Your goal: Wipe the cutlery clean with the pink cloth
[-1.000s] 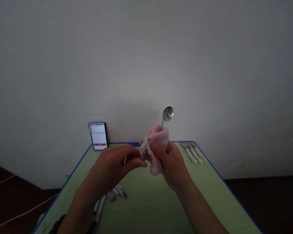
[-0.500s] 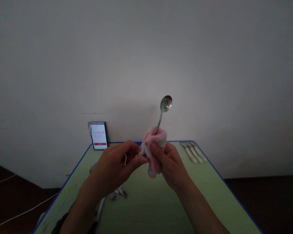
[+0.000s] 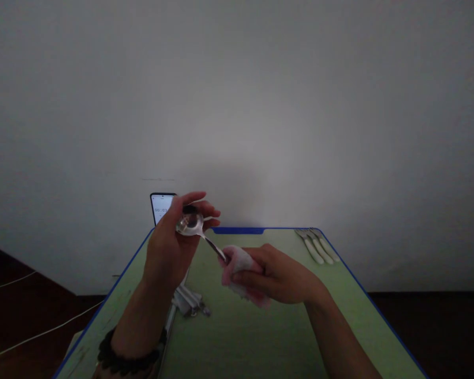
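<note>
A shiny metal spoon (image 3: 189, 223) is tilted above the table, its bowl at the upper left and its handle running down to the right. My right hand (image 3: 278, 273) is closed around a pink and white cloth (image 3: 240, 266), which wraps the lower handle and hides its end. Close behind the bowl, my left hand (image 3: 168, 247) is raised with its fingers apart. The bowl lies in front of its palm; whether they touch I cannot tell.
Three forks (image 3: 316, 246) with pale handles lie side by side at the table's far right corner. A phone (image 3: 158, 208) showing a timer leans on the wall, partly behind my left hand. Grey-white wrapped items (image 3: 189, 301) lie left of centre on the green table (image 3: 253, 337).
The spoon has swung from nearly upright to pointing left, its bowl now by my left palm. My left hand has turned up and spread its fingers; my right has lowered slightly with the cloth.
</note>
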Available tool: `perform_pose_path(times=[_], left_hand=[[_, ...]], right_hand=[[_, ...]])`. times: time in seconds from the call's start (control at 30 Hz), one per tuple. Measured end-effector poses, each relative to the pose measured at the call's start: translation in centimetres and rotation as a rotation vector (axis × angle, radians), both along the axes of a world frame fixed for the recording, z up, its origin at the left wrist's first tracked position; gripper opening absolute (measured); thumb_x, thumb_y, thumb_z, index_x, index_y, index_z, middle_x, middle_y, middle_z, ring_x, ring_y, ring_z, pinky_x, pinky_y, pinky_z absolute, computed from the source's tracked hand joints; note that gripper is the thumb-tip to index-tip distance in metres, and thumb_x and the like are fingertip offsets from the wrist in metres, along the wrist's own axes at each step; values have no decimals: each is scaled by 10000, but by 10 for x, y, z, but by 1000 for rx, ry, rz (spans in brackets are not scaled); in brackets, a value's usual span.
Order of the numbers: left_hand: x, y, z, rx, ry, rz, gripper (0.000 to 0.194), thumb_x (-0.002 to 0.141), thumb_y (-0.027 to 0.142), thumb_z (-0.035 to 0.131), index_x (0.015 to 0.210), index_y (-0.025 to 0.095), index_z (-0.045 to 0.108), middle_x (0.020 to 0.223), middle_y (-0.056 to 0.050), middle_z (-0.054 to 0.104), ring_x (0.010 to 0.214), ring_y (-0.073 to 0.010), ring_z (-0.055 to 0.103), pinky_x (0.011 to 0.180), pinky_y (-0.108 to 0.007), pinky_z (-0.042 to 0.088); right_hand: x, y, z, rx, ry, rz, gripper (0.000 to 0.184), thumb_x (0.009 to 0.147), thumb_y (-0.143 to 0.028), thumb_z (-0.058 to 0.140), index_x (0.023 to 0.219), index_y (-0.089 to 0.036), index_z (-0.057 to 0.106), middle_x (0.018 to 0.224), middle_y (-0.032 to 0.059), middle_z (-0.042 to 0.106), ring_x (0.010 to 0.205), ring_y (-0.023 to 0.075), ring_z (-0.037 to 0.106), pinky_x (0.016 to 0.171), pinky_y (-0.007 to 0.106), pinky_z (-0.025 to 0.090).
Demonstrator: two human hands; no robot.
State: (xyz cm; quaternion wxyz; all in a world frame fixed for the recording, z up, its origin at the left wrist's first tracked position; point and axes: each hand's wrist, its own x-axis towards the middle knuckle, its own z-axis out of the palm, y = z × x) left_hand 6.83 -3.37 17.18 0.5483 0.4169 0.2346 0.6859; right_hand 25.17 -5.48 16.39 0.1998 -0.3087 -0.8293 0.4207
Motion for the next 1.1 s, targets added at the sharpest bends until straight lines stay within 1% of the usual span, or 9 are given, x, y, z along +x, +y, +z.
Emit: perform_pose_path(times=[0.03,0.1,0.17,0.3,0.5,0.63,0.77,0.93,1.1], left_hand=[[-1,0,2,-38,-123,-40,286,862,409,488,760,161,590,575,34,542,541,-86,544,510,-200,459],[-3,-2,6,-97,-314,-63,386,892,371,438,570,163,489,401,81,351,348,-44,359,361,-167,326],[-7,-3,8,-138,-422,-41,455,907,365,384,496,171,386,353,88,234,298,-46,238,309,-184,229],[-14,-6,8,-116,-513,-32,463,895,385,338,481,181,300,351,84,186,294,-53,210,304,-198,198],[-4,-14,7,-3,-449,-27,454,853,242,338,445,173,150,351,58,170,277,-60,224,298,-213,171],[2,-22,10,38,-341,6,489,844,259,350,420,160,129,337,45,164,264,-67,255,307,-220,201],[11,-26,8,71,-310,7,491,840,262,369,417,157,143,330,44,203,269,-66,277,308,-205,240],[22,-25,1,122,-296,-31,495,838,259,370,406,161,150,317,46,188,268,-69,250,298,-193,248],[0,-17,5,92,-334,92,465,853,246,333,432,167,153,351,52,182,297,-67,227,327,-201,240]], right_hand=[[2,0,1,7,-39,10,250,890,-335,445,961,-169,619,612,-34,544,509,71,467,517,178,355],[7,0,4,22,-110,16,245,884,-330,459,978,-175,624,634,-29,561,523,75,475,520,181,352],[13,-1,7,27,-157,9,258,880,-333,465,1010,-177,624,636,-26,564,530,82,477,519,185,353],[22,-6,14,1,-167,-11,289,892,-345,431,1017,-172,626,623,-21,568,519,90,489,535,194,375],[7,-14,14,72,-349,10,207,845,-309,517,859,-159,658,623,14,611,586,124,542,570,214,355],[-7,-16,6,63,-420,15,142,816,-256,541,793,-156,641,585,10,590,553,121,528,529,207,320],[-14,-15,2,109,-382,25,182,836,-298,513,800,-153,617,616,18,596,563,120,520,539,211,317],[-17,-12,6,167,-306,0,222,872,-311,460,846,-149,610,626,16,591,567,115,501,557,217,325],[-6,-10,11,147,-263,-10,270,890,-350,439,922,-165,633,655,17,607,600,124,515,592,223,344]])
